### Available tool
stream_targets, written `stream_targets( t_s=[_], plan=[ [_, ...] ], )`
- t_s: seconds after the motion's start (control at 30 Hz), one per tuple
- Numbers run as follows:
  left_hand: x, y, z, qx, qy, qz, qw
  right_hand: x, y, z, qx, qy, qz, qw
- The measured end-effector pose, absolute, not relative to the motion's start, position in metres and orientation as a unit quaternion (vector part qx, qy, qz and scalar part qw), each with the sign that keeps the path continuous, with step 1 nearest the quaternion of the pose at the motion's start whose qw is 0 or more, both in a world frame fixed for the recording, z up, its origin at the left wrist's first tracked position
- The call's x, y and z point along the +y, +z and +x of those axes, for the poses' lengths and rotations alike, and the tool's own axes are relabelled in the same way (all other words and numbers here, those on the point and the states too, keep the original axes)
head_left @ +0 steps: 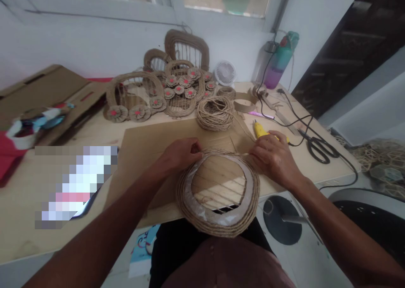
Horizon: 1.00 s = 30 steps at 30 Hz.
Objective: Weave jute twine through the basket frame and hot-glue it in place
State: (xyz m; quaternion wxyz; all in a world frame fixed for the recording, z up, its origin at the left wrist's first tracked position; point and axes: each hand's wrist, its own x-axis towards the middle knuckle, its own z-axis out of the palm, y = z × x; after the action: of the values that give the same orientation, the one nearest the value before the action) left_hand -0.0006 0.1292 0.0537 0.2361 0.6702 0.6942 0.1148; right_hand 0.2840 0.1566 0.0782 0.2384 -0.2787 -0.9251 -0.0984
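Observation:
A round frame wrapped in rows of twine (218,229) lies over the table's near edge, its pale inner ring and several strands across the opening facing up. My left hand (182,153) is closed at the frame's upper left rim, fingers bent and thumb against the twine. On the upper right rim my right hand (268,155) is closed too, its fingertips pinching the twine edge. A loose strand runs from the twine coil (215,114) toward the frame. Just beyond my right hand lies a yellow glue gun (260,129), partly hidden by the fingers.
Beneath the frame is a cardboard sheet (142,153). Twine-wrapped frames with paper flowers (139,112) stand at the back. Black-handled scissors (319,148) and a cable lie at right. A small white fan (225,72) and a bottle (281,62) stand by the wall; a phone (79,182) lies left.

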Motion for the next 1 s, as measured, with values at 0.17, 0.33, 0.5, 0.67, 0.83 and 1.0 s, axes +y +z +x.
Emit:
stream_targets(
  t_s=[0.17,0.33,0.5,0.67,0.83,1.0],
  plan=[
    [0.130,0.053,0.002,0.699,0.104,0.672,0.223,0.162,0.080,0.279,-0.913,-0.122,-0.290,0.262],
    [0.130,0.052,0.003,0.706,0.097,0.670,0.206,0.166,0.078,0.277,-0.894,-0.133,-0.306,0.299],
    [0.129,0.050,0.005,0.713,0.096,0.665,0.198,0.165,0.070,0.281,-0.909,-0.125,-0.311,0.248],
    [0.129,0.053,0.001,0.701,0.103,0.670,0.221,0.162,0.065,0.285,-0.917,-0.103,-0.320,0.214],
    [0.131,0.057,-0.003,0.685,0.104,0.676,0.251,0.161,0.066,0.286,-0.919,-0.098,-0.324,0.202],
    [0.130,0.054,-0.001,0.689,0.095,0.679,0.235,0.158,0.066,0.286,-0.918,-0.096,-0.329,0.198]
  ],
)
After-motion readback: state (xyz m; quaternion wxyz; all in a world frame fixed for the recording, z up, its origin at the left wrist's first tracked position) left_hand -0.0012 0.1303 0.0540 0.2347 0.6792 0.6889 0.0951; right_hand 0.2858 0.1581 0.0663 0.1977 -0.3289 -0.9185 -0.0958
